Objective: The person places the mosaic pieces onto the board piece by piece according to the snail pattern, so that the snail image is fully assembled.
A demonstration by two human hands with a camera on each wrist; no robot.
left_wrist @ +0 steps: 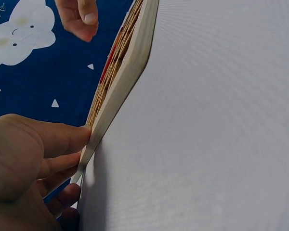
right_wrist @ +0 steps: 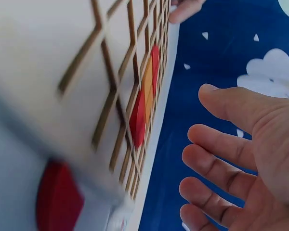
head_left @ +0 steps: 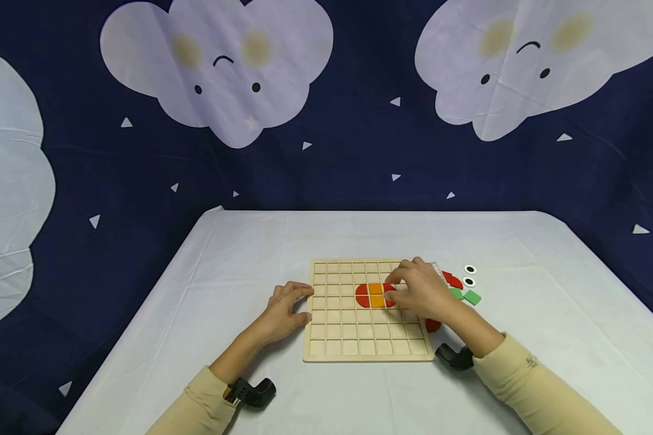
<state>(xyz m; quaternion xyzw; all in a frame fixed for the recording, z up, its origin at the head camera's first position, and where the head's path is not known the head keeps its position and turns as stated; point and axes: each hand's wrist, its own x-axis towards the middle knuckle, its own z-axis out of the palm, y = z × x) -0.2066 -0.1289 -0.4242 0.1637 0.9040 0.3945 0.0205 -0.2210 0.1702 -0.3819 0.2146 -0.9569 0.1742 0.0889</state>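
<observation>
A wooden grid board (head_left: pixel 337 331) lies on the table. In its middle cells sit orange square tiles (head_left: pixel 376 295) with rounded red tiles (head_left: pixel 362 295) on either side. My left hand (head_left: pixel 280 313) rests at the board's left edge; in the left wrist view, the thumb (left_wrist: pixel 70 140) touches the rim. Over the red tiles on the right side of the pattern hovers my right hand (head_left: pixel 421 291). The right wrist view shows its fingers (right_wrist: pixel 216 166) loosely bent and apart, with nothing between them. Part of the right red tile is hidden by that hand in the head view.
Right of the board lie red pieces (head_left: pixel 453 280), green squares (head_left: pixel 472 297) and two black-and-white eye discs (head_left: pixel 470 282). Another red piece (head_left: pixel 433 325) is by the board's right edge, under the forearm. A white cloth (head_left: pixel 261 241) covers the table; a dark-blue patterned curtain (head_left: pixel 359 163) hangs behind.
</observation>
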